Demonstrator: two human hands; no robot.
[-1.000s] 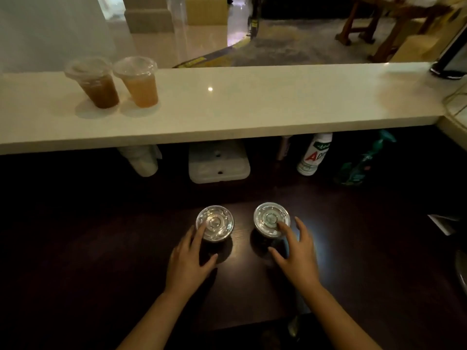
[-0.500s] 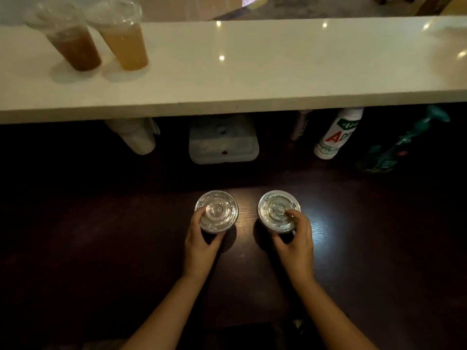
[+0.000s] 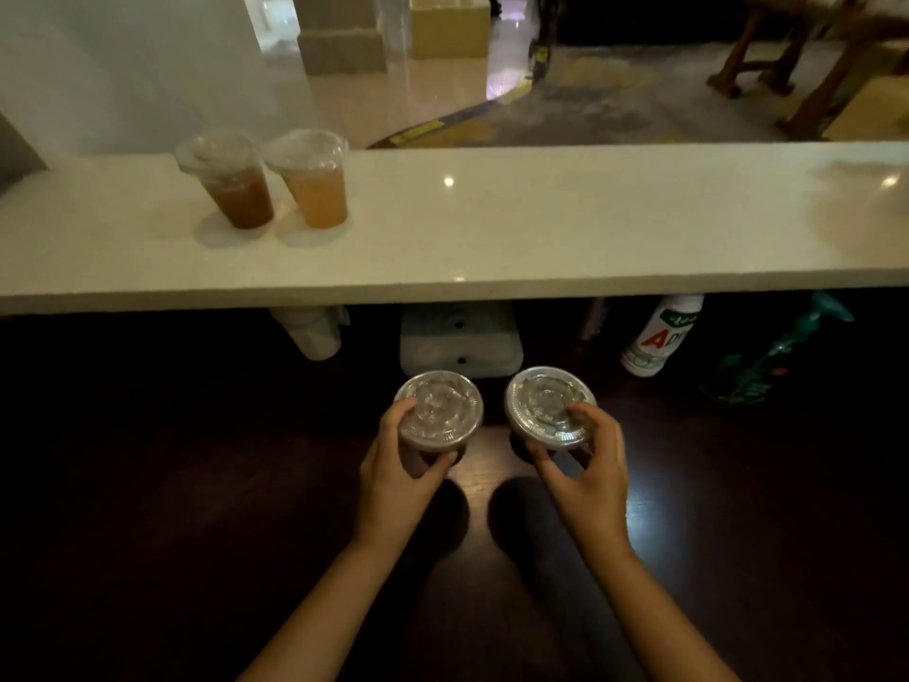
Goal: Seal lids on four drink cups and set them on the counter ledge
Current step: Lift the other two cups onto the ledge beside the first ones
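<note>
Two lidded cups stand on the white counter ledge point(image 3: 492, 228) at the left: a dark brown drink point(image 3: 231, 182) and, touching its right side, an orange drink point(image 3: 312, 179). Over the dark lower worktop point(image 3: 147, 484), my left hand point(image 3: 398, 475) grips a dark drink cup with a clear lid point(image 3: 440, 408). Beside it, my right hand point(image 3: 585, 477) grips a second dark cup with a clear lid point(image 3: 548, 406). Both held cups seem raised off the worktop, their shadows lying below them. The cup bodies are mostly hidden by lids and fingers.
Under the ledge sit a white stack of cups point(image 3: 310, 332), a pale grey box point(image 3: 460, 342), a white bottle with red lettering point(image 3: 659, 337) and a green spray bottle point(image 3: 777, 361). Beyond the ledge are floor and wooden furniture point(image 3: 811, 56).
Both hands closed around the two lidded cups on the worktop and lifted them slightly. The view tilted down, then back up.
</note>
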